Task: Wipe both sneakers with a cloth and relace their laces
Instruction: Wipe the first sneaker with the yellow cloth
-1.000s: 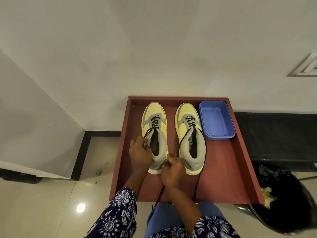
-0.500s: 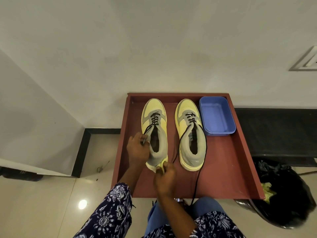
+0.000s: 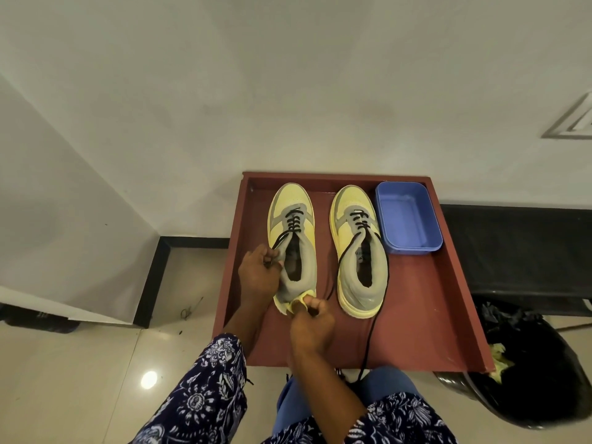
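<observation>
Two yellow and grey sneakers with black laces stand side by side on a red-brown tray (image 3: 416, 299), toes toward the wall. My left hand (image 3: 259, 278) grips the left side of the left sneaker (image 3: 291, 224) at its collar, where a loose lace end runs into my fingers. My right hand (image 3: 312, 325) pinches a small yellow cloth (image 3: 295, 305) against that sneaker's heel. The right sneaker (image 3: 355, 225) stands untouched. Its loose lace (image 3: 368, 341) trails over the tray's front edge.
A blue plastic tub (image 3: 407, 216) sits at the tray's back right corner, beside the right sneaker. A bin lined with a black bag (image 3: 528, 363) stands on the floor to the right. The white wall rises just behind the tray.
My right hand has moved left from between the sneakers to the left sneaker's heel. My left hand has stayed on that sneaker's collar.
</observation>
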A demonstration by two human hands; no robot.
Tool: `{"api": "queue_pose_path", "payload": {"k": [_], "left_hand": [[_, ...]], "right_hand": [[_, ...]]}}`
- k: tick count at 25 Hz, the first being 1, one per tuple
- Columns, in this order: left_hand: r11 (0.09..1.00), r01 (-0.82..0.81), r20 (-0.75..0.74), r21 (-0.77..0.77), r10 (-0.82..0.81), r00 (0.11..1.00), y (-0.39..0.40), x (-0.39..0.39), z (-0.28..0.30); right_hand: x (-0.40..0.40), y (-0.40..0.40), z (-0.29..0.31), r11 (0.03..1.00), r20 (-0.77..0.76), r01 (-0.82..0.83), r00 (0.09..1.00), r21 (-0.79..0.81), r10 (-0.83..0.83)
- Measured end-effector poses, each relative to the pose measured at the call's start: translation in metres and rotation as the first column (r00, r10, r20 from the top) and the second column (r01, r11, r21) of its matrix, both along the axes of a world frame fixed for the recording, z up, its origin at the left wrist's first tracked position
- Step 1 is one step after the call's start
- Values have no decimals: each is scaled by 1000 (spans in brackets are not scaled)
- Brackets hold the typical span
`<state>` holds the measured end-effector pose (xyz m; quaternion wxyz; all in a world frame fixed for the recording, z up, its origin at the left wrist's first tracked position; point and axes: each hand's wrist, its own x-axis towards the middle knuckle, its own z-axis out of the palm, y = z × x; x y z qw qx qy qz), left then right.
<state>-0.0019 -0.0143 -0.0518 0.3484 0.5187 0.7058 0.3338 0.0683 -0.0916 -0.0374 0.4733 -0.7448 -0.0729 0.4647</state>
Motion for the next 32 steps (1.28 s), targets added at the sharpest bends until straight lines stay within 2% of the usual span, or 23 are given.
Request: {"api": "queue_pose_path", "payload": {"k": [5,14,20,26,32], "left_hand": [[1000,8,7,18,-8,1000,0,0,1],[1000,10,-21,21,-9,1000,-2,1,3],[999,0,-13,35,1,1000,-3,1,3],[997,1,-12,75,-1,1000,-4,2,5],[997,4,-18,74,-3,1000,-6,3,6]], "right_hand": [[11,-3,-22,981,-265,170,946,-95,-189],[-5,4,-3,974,-369,214,902,-70,-224],[4,8,-5,970,-235,216,943,-111,-237],[12,17,-15,991,-171,113,978,-71,-123],[8,13,-18,998,106,-28,994,-56,33]]}}
